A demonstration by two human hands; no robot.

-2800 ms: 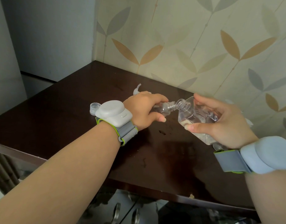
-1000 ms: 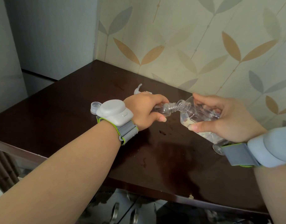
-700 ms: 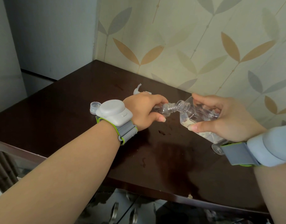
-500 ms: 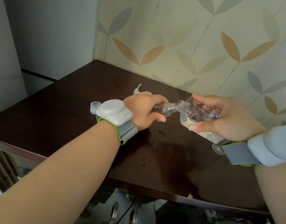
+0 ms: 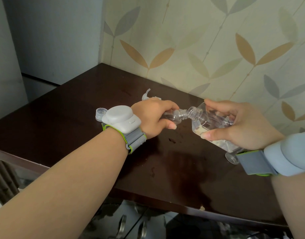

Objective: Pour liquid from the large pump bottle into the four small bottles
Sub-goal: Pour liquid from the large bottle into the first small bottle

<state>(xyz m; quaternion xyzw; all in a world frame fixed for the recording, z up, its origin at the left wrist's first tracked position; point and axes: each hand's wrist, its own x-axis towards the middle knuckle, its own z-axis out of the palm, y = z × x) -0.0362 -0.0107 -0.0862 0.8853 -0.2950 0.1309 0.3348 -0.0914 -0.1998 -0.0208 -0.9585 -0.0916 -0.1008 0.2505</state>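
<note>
My right hand (image 5: 238, 125) grips the large clear bottle (image 5: 210, 123), tipped to the left with its open threaded neck down. That neck meets the open mouth of a small clear bottle (image 5: 174, 115), which my left hand (image 5: 155, 118) holds tilted above the dark wooden table (image 5: 70, 118). Clear liquid lies in the large bottle's lower side. The white pump head (image 5: 147, 95) lies on the table behind my left hand. Another small clear bottle (image 5: 231, 157) shows partly under my right wrist.
A small clear cap (image 5: 100, 114) sits on the table left of my left wrist. Wet spots (image 5: 172, 140) mark the tabletop below the bottles. Leaf-patterned wallpaper backs the table; its front edge runs just below my forearms.
Hardly anything has moved over the last second: both hands keep the two bottles neck to neck. Since 2.8 s ago my right wrist has dropped slightly lower.
</note>
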